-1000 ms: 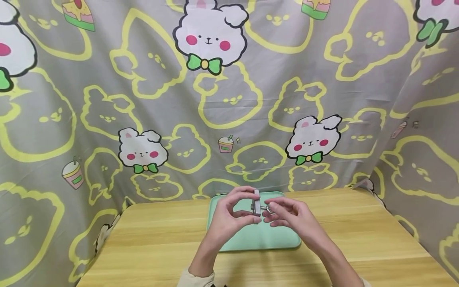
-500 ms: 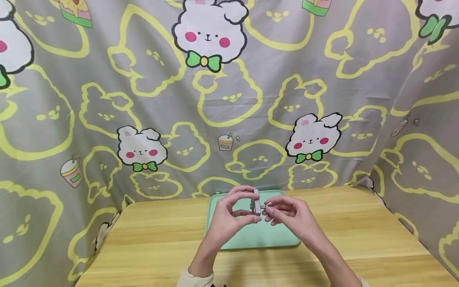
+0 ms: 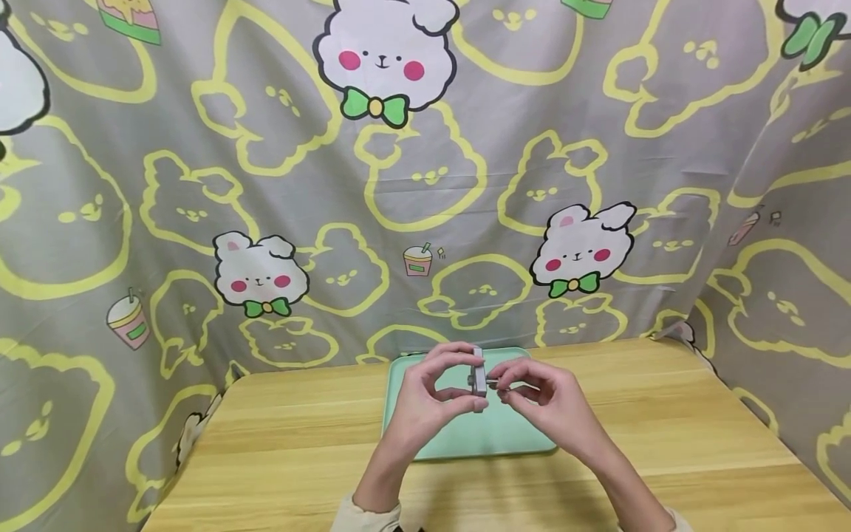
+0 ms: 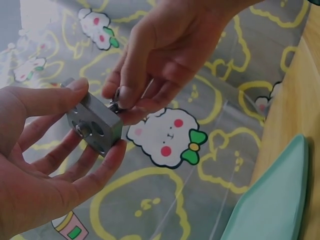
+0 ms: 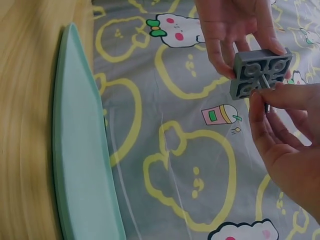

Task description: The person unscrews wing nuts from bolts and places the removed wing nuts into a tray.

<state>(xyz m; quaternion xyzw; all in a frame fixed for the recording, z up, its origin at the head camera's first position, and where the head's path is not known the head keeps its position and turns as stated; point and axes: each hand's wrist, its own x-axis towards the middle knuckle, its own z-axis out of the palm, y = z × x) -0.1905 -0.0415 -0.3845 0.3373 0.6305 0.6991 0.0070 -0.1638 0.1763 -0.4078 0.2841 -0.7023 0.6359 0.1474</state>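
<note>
A grey square block [image 3: 479,380] with round recesses is held on edge above the tray, between the thumb and fingers of my left hand [image 3: 422,399]. A bolt head [image 4: 84,129] shows at the middle of its left face in the left wrist view. From the opposite face a thin metal shaft [image 5: 265,81] sticks out toward my right hand [image 3: 555,391]. Thumb and fingertips of the right hand pinch a small metal piece [image 4: 115,104] on the shaft, which looks like a wing nut; the fingers partly cover it.
Below the hands a mint green tray [image 3: 465,443] lies on the wood-grain table [image 3: 299,443]. A grey curtain [image 3: 425,199] printed with white and yellow cartoon animals hangs behind the table and along both sides.
My right thumb and fingers have shifted around the small metal piece, hiding more of it. The left hand keeps its grip on the block. The head view has tilted slightly down.
</note>
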